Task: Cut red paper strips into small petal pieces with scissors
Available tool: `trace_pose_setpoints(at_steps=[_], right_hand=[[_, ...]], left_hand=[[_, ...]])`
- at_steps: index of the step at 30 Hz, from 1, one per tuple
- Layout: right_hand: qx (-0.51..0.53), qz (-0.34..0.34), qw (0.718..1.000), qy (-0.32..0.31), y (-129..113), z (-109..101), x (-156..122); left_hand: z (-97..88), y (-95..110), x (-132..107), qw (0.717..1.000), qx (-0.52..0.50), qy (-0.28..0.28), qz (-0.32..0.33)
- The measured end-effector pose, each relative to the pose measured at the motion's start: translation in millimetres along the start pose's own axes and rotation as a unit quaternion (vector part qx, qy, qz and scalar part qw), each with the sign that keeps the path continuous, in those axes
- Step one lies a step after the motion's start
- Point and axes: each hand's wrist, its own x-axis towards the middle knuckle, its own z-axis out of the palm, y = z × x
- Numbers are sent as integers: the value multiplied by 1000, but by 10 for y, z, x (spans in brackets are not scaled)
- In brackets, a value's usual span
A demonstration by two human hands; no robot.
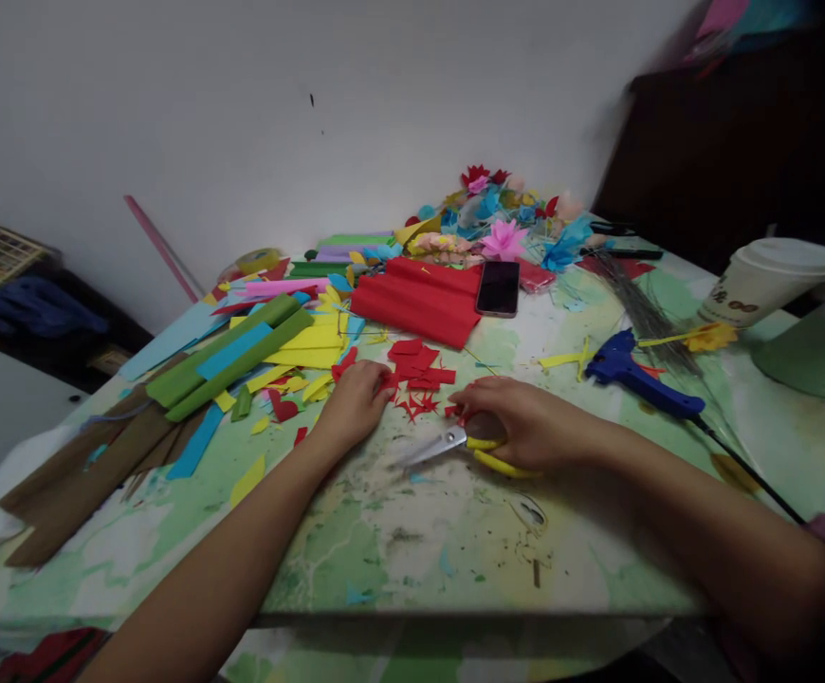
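Note:
My left hand (356,403) rests on the table with its fingers curled down onto small red paper scraps (418,375); what the fingertips pinch, if anything, is hidden. My right hand (519,422) lies over a pair of yellow-handled scissors (448,444), fingers wrapped round the handles, blades pointing left and lying on the table. The red scraps sit between both hands and just beyond them.
A folded red paper sheet (419,299) and a black phone (499,286) lie behind the scraps. Green, yellow and blue paper strips (242,356) cover the left. A blue glue gun (632,375), a paper cup (768,280) and paper flowers (502,213) stand right and back.

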Motion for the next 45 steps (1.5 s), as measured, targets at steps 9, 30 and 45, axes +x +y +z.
trace_pose_setpoints(at_steps=[9, 30, 45], right_hand=[[-141, 219, 957, 126, 326, 25, 7], [-122, 83, 963, 225, 28, 131, 35], [-134, -52, 971, 192, -201, 339, 93]], left_hand=[[101, -58, 10, 1000, 7, -2, 5], [-55, 22, 94, 987, -134, -7, -88], [-76, 777, -194, 676, -686, -100, -251]])
